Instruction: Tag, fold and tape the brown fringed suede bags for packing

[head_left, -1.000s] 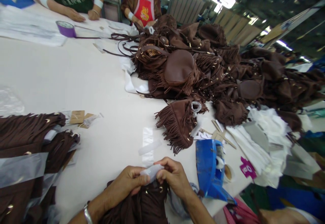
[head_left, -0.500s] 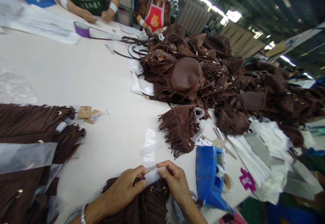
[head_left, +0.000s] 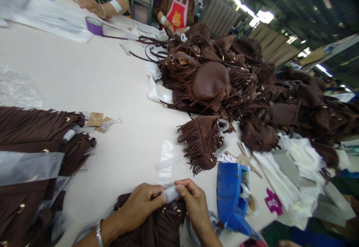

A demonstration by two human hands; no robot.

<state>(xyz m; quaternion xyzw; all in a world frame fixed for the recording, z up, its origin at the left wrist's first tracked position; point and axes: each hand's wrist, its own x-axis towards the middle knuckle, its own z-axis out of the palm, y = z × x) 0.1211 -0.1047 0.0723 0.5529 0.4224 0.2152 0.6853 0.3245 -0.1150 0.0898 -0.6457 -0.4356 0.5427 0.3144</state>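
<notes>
Both my hands pinch a small whitish translucent plastic strip (head_left: 171, 193), which looks rolled or wrapped over the top of a dark brown bag (head_left: 157, 221). My left hand (head_left: 143, 204) has its thumb and fingers closed on the strip's left end. At the right end, the thumb and forefinger of my right hand (head_left: 193, 198) are closed on it. Gold eyelets show on the bag just below my fingers, and its lower part runs out of view. Beyond my hands, more clear strips (head_left: 167, 161) lie crossed on the table.
A blue tape dispenser (head_left: 231, 198) stands to the right. Past it are white paper sheets (head_left: 297, 164) and a purple tag (head_left: 273, 202). A fringed brown bag (head_left: 200, 140) lies ahead, before a large bag pile (head_left: 213, 79). Packed bags (head_left: 30, 172) lie left. Two people work across the table (head_left: 117, 75).
My hands stay closed on the plastic strip over the bag, with only small finger shifts. The view has tilted slightly. One person's hands across the table have come together.
</notes>
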